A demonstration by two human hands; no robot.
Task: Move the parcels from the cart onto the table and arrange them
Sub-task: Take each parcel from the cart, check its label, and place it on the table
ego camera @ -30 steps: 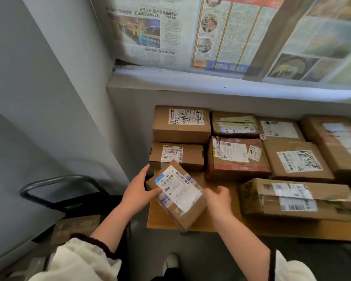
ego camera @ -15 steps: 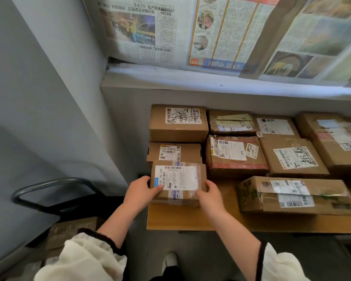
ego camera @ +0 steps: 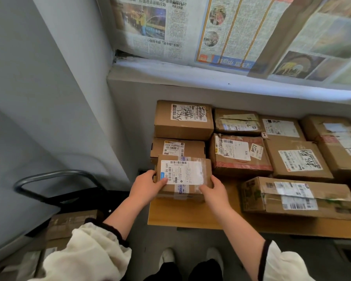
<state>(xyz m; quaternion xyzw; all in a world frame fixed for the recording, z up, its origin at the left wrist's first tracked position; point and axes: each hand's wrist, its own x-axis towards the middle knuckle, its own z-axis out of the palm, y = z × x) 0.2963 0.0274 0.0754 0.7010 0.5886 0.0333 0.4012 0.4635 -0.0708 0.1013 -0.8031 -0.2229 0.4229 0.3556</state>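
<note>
Since a second ago the small parcel point(ego camera: 182, 175) has swung out of its diagonal tilt and now sits square, label up, near the 7 o'clock corner of the surface point(ego camera: 190, 217). Its long axis runs 9 to 3 o'clock, parallel to the front edge. Its far side is just against the flat parcel point(ego camera: 178, 148) at its 12 o'clock, and the red-taped parcel point(ego camera: 239, 157) is close at its 2 o'clock.

The left hand point(ego camera: 148, 186) grips the 9 o'clock end with the thumb over the label. The right hand point(ego camera: 213, 191) grips the 4 o'clock corner, fingers point(ego camera: 214, 182) curled round the edge. It looks set down, though the hands hide the lower edge, so it may not be fully resting.

Letting go seems the likely next step. The cart point(ego camera: 55, 179) stands at 8 o'clock from the parcel, with another parcel point(ego camera: 73, 224) on it, and the left hand is the nearer one.
</note>
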